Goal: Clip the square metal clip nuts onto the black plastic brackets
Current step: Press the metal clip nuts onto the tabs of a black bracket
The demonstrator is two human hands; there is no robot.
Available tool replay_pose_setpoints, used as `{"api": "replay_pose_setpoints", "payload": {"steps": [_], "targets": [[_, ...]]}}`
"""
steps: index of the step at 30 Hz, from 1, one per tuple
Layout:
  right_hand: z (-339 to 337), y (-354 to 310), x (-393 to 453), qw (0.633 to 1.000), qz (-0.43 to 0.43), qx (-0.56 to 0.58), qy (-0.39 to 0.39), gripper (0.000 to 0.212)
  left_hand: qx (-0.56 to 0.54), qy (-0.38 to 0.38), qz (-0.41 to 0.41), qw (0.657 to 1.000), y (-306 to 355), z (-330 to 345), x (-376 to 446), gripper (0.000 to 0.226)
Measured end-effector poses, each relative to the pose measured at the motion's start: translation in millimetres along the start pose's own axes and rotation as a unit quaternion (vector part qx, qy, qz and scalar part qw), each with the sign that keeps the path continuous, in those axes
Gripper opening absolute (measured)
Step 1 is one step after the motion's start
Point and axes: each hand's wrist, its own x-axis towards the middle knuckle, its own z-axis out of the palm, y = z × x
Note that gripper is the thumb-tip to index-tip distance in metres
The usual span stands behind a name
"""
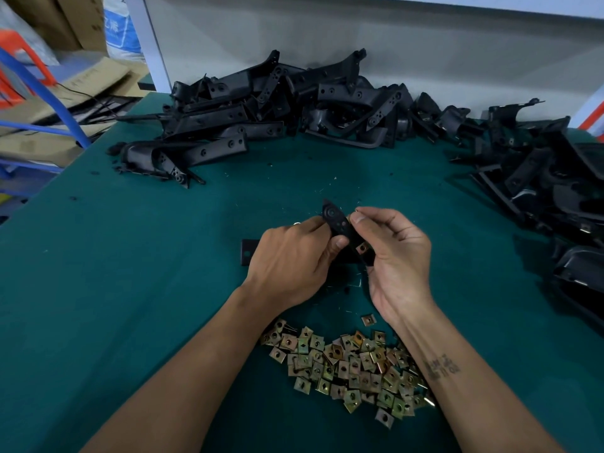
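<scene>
Both hands hold one black plastic bracket [336, 223] above the middle of the green table. My left hand [291, 263] grips its left side, fingers curled round it. My right hand [395, 256] pinches the bracket's right edge between thumb and forefinger. A square metal clip nut [362, 247] sits on the bracket's lower end, between my two thumbs. The bracket's far-left end [247, 252] pokes out past my left hand. A heap of loose brass-coloured clip nuts [349, 364] lies near me, between my forearms.
A large pile of black brackets [261, 112] lies along the back of the green table [130, 289]. Another pile of black brackets [555, 178] fills the right side. Cardboard and a blue frame [42, 93] stand off the table's left edge. One stray nut [368, 320] lies by my right wrist.
</scene>
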Motion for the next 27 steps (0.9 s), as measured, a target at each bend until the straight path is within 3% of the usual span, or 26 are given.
{"api": "replay_pose_setpoints", "payload": {"steps": [8,15,23,27], "targets": [[2,5,-3,0.998,-0.043,-0.046,0.010,0.023,-0.001,0.005,0.007,1.000,0,0,0,0.050],[7,9,-10,0.999,-0.017,-0.007,0.051,0.011,-0.010,0.011,0.020,1.000,-1,0,-1,0.050],[5,-1,-9,0.999,-0.005,-0.045,-0.011,0.020,-0.019,0.041,0.034,0.998,-3,0,-1,0.053],[6,2,-13,0.994,-0.070,-0.081,-0.034,0.027,-0.020,0.056,0.026,0.998,-2,-2,-3,0.063]]}}
